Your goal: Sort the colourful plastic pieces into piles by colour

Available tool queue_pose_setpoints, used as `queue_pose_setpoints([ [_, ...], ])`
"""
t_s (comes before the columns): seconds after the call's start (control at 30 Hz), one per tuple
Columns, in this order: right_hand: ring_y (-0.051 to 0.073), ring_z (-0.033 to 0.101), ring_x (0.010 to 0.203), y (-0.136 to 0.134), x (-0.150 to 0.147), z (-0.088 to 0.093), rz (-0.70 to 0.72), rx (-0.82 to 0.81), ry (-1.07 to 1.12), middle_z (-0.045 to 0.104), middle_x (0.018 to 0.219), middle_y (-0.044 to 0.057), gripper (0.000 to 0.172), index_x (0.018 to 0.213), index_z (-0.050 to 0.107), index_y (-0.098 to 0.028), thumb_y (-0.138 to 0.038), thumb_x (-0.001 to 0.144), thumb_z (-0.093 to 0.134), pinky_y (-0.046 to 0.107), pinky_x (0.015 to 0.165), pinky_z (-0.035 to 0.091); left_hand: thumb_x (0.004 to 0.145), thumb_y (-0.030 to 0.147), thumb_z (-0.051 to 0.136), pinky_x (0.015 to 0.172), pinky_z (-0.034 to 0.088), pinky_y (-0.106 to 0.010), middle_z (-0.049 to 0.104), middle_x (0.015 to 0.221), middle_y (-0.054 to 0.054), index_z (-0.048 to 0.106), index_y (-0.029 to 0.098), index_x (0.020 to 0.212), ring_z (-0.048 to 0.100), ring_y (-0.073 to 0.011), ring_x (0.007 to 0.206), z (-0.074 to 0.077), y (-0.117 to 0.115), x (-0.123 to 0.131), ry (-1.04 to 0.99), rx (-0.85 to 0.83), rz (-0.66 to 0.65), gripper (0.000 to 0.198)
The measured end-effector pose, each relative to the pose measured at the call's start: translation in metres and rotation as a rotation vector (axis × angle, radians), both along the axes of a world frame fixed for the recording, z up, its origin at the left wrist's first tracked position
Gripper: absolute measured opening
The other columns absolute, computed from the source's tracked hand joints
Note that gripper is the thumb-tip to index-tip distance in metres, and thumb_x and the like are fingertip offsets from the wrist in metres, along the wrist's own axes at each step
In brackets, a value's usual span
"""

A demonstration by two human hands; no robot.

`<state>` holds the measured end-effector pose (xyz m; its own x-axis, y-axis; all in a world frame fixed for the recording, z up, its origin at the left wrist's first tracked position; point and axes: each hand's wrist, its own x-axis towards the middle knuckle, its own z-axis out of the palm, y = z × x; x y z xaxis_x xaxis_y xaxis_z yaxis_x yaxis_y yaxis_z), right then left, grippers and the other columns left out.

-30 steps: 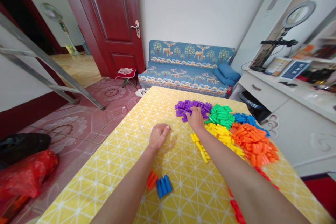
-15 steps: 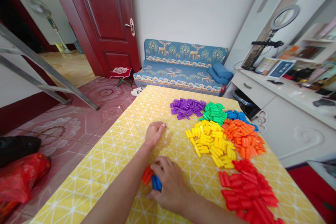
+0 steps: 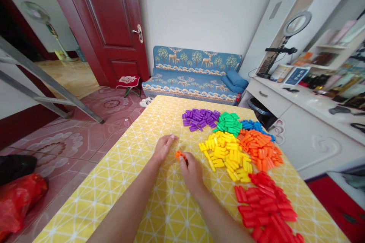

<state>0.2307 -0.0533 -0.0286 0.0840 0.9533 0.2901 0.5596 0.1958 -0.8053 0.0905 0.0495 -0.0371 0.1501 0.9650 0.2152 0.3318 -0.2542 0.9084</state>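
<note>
My right hand (image 3: 191,171) is closed on a small orange plastic building piece (image 3: 179,155), which pokes out past the thumb and fingertips just above the tablecloth. The palm hides the rest of what it may hold; no blue piece shows there. To the left, my left hand (image 3: 164,147) rests on the cloth with its fingers loosely stretched forward and nothing seen in it. A pile of yellow pieces (image 3: 225,150) lies nearest, to the right of my right hand. Beyond it are purple pieces (image 3: 199,118) and green pieces (image 3: 228,123).
Orange pieces (image 3: 261,148), blue pieces (image 3: 253,125) and red pieces (image 3: 265,201) lie in piles along the table's right side. The table wears a yellow patterned cloth (image 3: 119,182). A blue sofa (image 3: 188,76) stands past the far edge, a white desk (image 3: 310,129) at right.
My right hand has moved forward and turned, lifting the orange piece off the cloth. The blue piece seen under that hand is out of sight. My left hand has hardly moved.
</note>
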Motion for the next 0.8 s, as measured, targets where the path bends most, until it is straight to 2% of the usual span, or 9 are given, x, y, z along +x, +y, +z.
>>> queue_pose_setpoints([
  [0.1, 0.015, 0.052, 0.061, 0.015, 0.015, -0.009, -0.151, -0.052, 0.398, 0.056, 0.065, -0.001, 0.031, 0.071, 0.055, -0.020, -0.038, 0.089, 0.037, 0.025, 0.059, 0.041, 0.087, 0.053, 0.039, 0.097, 0.042, -0.039, 0.072, 0.101, -0.008, 0.072, 0.015, 0.091, 0.062, -0.0243, 0.100, 0.001, -0.005, 0.003, -0.029, -0.031, 0.032, 0.051],
  [0.2, 0.014, 0.053, 0.061, 0.019, 0.021, -0.014, -0.182, -0.010, 0.587, 0.056, 0.063, -0.002, 0.032, 0.066, 0.052, -0.020, -0.042, 0.087, 0.041, 0.025, 0.060, 0.042, 0.089, 0.052, 0.038, 0.097, 0.043, -0.039, 0.071, 0.102, -0.009, 0.071, 0.014, 0.094, 0.062, -0.0239, 0.101, 0.006, -0.017, 0.016, -0.097, -0.016, 0.078, 0.051],
  [0.27, 0.015, 0.054, 0.064, 0.018, 0.022, -0.015, -0.186, 0.024, 0.610, 0.058, 0.065, -0.001, 0.033, 0.067, 0.054, -0.019, -0.043, 0.086, 0.043, 0.025, 0.064, 0.044, 0.090, 0.051, 0.036, 0.093, 0.046, -0.038, 0.070, 0.107, -0.010, 0.068, 0.013, 0.101, 0.063, -0.0227, 0.100, 0.012, -0.029, 0.030, -0.179, -0.015, 0.064, 0.051],
  [0.33, 0.015, 0.055, 0.068, 0.017, 0.022, -0.014, -0.209, 0.038, 0.609, 0.060, 0.070, 0.000, 0.032, 0.072, 0.057, -0.019, -0.044, 0.087, 0.042, 0.025, 0.067, 0.045, 0.091, 0.052, 0.034, 0.084, 0.051, -0.036, 0.068, 0.110, -0.011, 0.065, 0.014, 0.108, 0.066, -0.0216, 0.092, 0.017, -0.044, 0.045, -0.242, -0.054, -0.005, 0.051],
  [0.47, 0.018, 0.060, 0.080, 0.016, 0.023, -0.012, -0.254, 0.018, 0.568, 0.066, 0.084, 0.003, 0.031, 0.084, 0.061, -0.020, -0.045, 0.087, 0.042, 0.028, 0.075, 0.047, 0.086, 0.046, 0.052, 0.098, 0.045, -0.037, 0.061, 0.125, -0.011, 0.057, 0.017, 0.123, 0.058, -0.0238, 0.113, 0.017, -0.064, 0.063, -0.187, -0.011, -0.146, 0.047],
  [0.6, 0.019, 0.062, 0.081, 0.016, 0.024, -0.011, -0.242, 0.001, 0.564, 0.067, 0.086, 0.004, 0.031, 0.090, 0.062, -0.021, -0.045, 0.087, 0.042, 0.030, 0.076, 0.049, 0.081, 0.038, 0.061, 0.103, 0.041, -0.039, 0.056, 0.132, -0.011, 0.042, 0.019, 0.136, 0.055, -0.0240, 0.118, 0.006, -0.067, 0.062, -0.133, -0.023, -0.247, 0.061],
  [0.7, 0.019, 0.063, 0.083, 0.015, 0.023, -0.013, -0.208, 0.023, 0.575, 0.068, 0.091, 0.005, 0.031, 0.094, 0.063, -0.020, -0.044, 0.087, 0.044, 0.031, 0.077, 0.049, 0.083, 0.031, 0.057, 0.097, 0.047, -0.035, 0.059, 0.127, -0.011, 0.035, 0.020, 0.140, 0.060, -0.0207, 0.110, -0.001, -0.063, 0.059, -0.223, -0.095, -0.313, 0.062],
  [0.8, 0.020, 0.063, 0.089, 0.014, 0.021, -0.016, -0.191, 0.063, 0.554, 0.068, 0.097, 0.008, 0.033, 0.099, 0.065, -0.018, -0.043, 0.087, 0.047, 0.033, 0.081, 0.049, 0.083, 0.029, 0.056, 0.090, 0.051, -0.033, 0.063, 0.120, -0.010, 0.034, 0.022, 0.140, 0.064, -0.0194, 0.103, -0.003, -0.061, 0.058, -0.278, -0.131, -0.297, 0.061],
])
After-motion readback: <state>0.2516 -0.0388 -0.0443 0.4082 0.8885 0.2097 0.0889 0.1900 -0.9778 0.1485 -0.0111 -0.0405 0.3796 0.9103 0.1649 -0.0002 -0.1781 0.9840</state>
